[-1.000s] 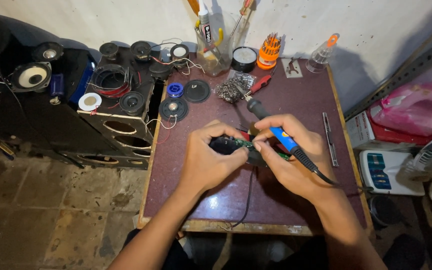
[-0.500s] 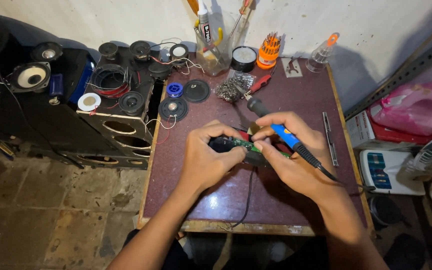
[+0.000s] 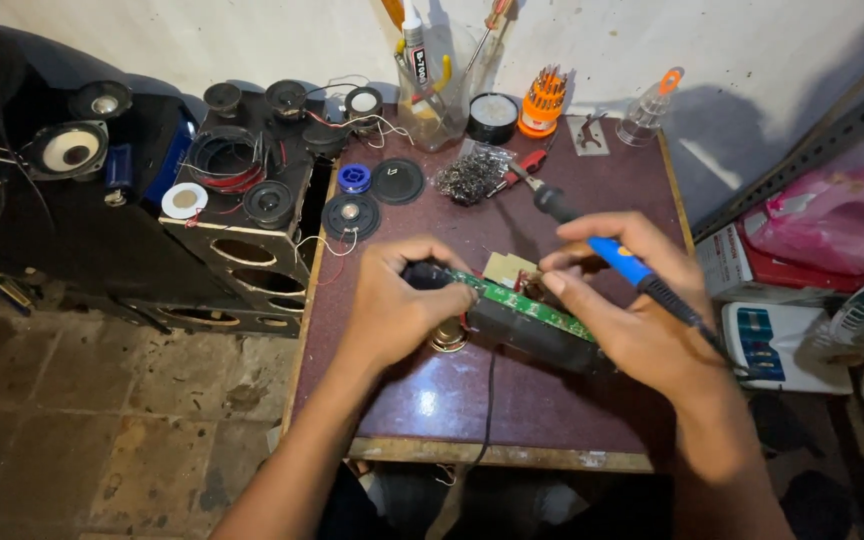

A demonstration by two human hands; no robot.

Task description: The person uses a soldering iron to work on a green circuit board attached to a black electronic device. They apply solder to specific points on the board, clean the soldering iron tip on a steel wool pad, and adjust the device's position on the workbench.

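**A:** From the head camera, what is each hand doing?

**B:** The left hand (image 3: 392,305) is curled shut around the near-left end of a long black device (image 3: 537,340) lying on the maroon table (image 3: 552,420), fingers pressing on its green circuit board (image 3: 522,303). That pins it so it cannot slide.

**A:** And the other?

**B:** The right hand (image 3: 632,320) is closed on a blue-handled soldering iron (image 3: 602,250), which lies across the fingers with its tip pointing up and away towards the back of the table, clear of the board. The fingertips reach down to the board's middle at the same time.

**A:** So the board sits where?

**B:** Mid-table, between both hands, tilted diagonally; a black cable (image 3: 489,400) runs from under it over the front edge.

**A:** Anything within reach?

**B:** Behind it, a pile of small metal parts (image 3: 470,178), red-handled cutters (image 3: 524,165), an orange screwdriver set (image 3: 544,100) and a clear jar of tools (image 3: 432,95) stand against the wall. Loose speaker drivers (image 3: 350,215) lie at the left, beside a black speaker cabinet (image 3: 242,250).
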